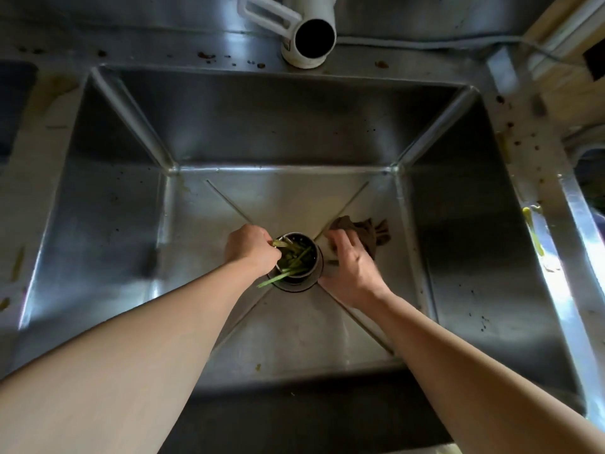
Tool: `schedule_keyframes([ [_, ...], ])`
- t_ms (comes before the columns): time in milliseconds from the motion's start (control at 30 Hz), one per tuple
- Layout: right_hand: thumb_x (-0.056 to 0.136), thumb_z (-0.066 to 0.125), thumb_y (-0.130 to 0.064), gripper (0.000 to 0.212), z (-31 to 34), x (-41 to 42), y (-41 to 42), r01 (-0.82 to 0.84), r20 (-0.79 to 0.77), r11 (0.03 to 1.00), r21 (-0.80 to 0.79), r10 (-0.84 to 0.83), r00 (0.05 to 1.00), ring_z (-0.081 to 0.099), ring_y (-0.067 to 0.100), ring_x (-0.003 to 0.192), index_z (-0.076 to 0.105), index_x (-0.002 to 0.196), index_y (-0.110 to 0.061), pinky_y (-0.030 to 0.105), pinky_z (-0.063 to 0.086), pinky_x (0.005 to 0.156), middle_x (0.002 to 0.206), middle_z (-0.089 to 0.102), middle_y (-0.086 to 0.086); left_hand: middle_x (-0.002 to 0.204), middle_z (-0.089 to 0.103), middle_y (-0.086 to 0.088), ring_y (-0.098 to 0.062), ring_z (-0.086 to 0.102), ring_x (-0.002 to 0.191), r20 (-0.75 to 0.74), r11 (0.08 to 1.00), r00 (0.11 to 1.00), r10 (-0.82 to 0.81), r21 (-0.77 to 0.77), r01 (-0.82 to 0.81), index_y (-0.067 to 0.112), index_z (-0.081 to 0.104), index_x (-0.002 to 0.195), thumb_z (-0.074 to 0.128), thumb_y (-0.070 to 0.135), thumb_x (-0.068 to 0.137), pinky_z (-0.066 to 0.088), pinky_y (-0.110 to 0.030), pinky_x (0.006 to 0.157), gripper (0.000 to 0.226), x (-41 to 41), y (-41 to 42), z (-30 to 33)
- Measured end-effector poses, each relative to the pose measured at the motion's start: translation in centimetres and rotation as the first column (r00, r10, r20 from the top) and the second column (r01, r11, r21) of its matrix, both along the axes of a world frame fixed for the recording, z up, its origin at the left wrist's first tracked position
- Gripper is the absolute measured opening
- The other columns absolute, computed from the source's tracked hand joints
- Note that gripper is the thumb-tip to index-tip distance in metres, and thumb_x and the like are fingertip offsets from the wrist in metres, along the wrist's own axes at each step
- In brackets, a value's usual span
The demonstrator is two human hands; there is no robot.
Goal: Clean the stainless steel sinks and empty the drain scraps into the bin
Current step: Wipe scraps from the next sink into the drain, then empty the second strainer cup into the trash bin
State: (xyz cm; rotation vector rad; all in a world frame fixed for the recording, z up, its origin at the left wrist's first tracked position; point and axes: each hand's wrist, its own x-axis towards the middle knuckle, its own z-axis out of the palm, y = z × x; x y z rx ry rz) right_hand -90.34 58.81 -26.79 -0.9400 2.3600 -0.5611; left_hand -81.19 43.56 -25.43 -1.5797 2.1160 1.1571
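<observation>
A deep stainless steel sink (pixel 281 126) fills the view. In the middle of its floor sits a round metal drain strainer basket (pixel 309 257) holding green vegetable scraps (pixel 291 262), some sticking out over its near rim. My left hand (pixel 250 247) grips the basket's left rim, fingers curled over the edge. My right hand (pixel 352 268) lies just right of the drain, fingers bent on a crumpled brown rag (pixel 366 232) that spreads out behind it on the sink floor.
A white plastic tap spout (pixel 314 37) points out over the back rim. The sink's ledges (pixel 523 152) carry brown specks and stains. A yellow-green scrap (pixel 532 227) lies on the right ledge. A second basin (pixel 592 178) shows at the right edge.
</observation>
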Motion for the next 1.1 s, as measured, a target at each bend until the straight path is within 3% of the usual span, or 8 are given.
schedule_keyframes([
  [100, 0.06, 0.086, -0.023, 0.099, 2.2, 0.4, -0.8, 0.076, 0.094, 0.997, -0.012, -0.075, 0.993, 0.045, 0.02, 0.124, 0.033, 0.143, -0.019, 0.03, 0.039, 0.102, 0.135, 0.045, 0.002, 0.08, 0.073, -0.005, -0.02, 0.07, 0.08, -0.066, 1.0, 0.998, 0.019, 0.008, -0.019, 0.018, 0.067, 0.073, 0.073, 0.014, 0.076, 0.052, -0.024, 0.073, 0.008, -0.1, -0.6, 2.7],
  [233, 0.058, 0.089, -0.023, 0.108, 5.7, 1.7, -1.6, 0.155, 0.162, 0.982, -0.107, -0.137, 0.977, 0.04, 0.017, 0.131, 0.029, 0.147, -0.018, 0.024, 0.032, 0.108, 0.143, 0.043, 0.001, 0.078, 0.072, -0.006, -0.023, 0.07, 0.078, -0.16, 1.0, 0.987, 0.001, 0.021, 0.002, 0.018, 0.064, 0.064, 0.073, 0.011, 0.075, 0.058, -0.034, 0.079, 0.016, -0.2, -1.3, 6.8],
  [467, 0.056, 0.089, -0.024, 0.098, 10.5, 4.6, -1.7, 0.289, 0.157, 0.911, -0.296, -0.252, 0.955, 0.049, 0.012, 0.121, 0.038, 0.14, -0.023, 0.032, 0.042, 0.103, 0.129, 0.055, -0.005, 0.081, 0.072, -0.007, -0.022, 0.07, 0.08, -0.233, 0.994, 0.967, -0.1, 0.017, 0.107, 0.017, 0.062, 0.064, 0.072, 0.012, 0.08, 0.058, -0.037, 0.081, 0.019, 0.7, -1.3, 13.4],
  [633, 0.055, 0.091, -0.023, 0.084, 13.6, 6.2, -0.7, 0.352, 0.154, 0.853, -0.385, -0.317, 0.936, 0.059, 0.006, 0.106, 0.047, 0.127, -0.021, 0.028, 0.049, 0.094, 0.115, 0.063, -0.01, 0.075, 0.07, -0.003, -0.016, 0.069, 0.07, -0.282, 0.983, 0.946, -0.162, 0.035, 0.178, 0.017, 0.066, 0.07, 0.072, 0.014, 0.08, 0.05, -0.023, 0.06, 0.012, 1.8, -0.3, 16.4],
  [800, 0.055, 0.092, -0.02, 0.078, 15.7, 7.5, 1.1, 0.402, 0.137, 0.799, -0.446, -0.383, 0.913, 0.06, 0.006, 0.103, 0.05, 0.121, -0.019, 0.024, 0.049, 0.091, 0.11, 0.063, -0.01, 0.072, 0.06, 0.006, -0.006, 0.054, 0.062, -0.353, 0.967, 0.91, -0.217, 0.047, 0.249, 0.018, 0.07, 0.084, 0.071, 0.024, 0.084, 0.038, -0.019, 0.051, 0.006, 2.5, 1.1, 18.6],
  [933, 0.057, 0.091, -0.022, 0.074, 16.9, 8.5, 3.5, 0.443, 0.116, 0.765, -0.467, -0.443, 0.889, 0.059, 0.004, 0.101, 0.05, 0.118, -0.018, 0.018, 0.047, 0.087, 0.107, 0.061, -0.012, 0.084, 0.067, 0.001, -0.011, 0.06, 0.07, -0.406, 0.96, 0.888, -0.217, 0.075, 0.269, 0.017, 0.068, 0.093, 0.06, 0.034, 0.09, 0.044, -0.022, 0.056, 0.02, 2.8, 2.8, 19.7],
  [1100, 0.061, 0.089, -0.019, 0.073, 19.1, 10.2, 8.0, 0.492, 0.146, 0.728, -0.477, -0.486, 0.862, 0.055, -0.006, 0.099, 0.047, 0.121, -0.019, 0.001, 0.039, 0.084, 0.11, 0.058, -0.014, 0.093, 0.067, 0.001, -0.014, 0.065, 0.079, -0.404, 0.947, 0.879, -0.254, 0.08, 0.31, 0.02, 0.062, 0.099, 0.055, 0.033, 0.094, 0.049, -0.028, 0.068, 0.016, 4.0, 5.4, 21.0],
])
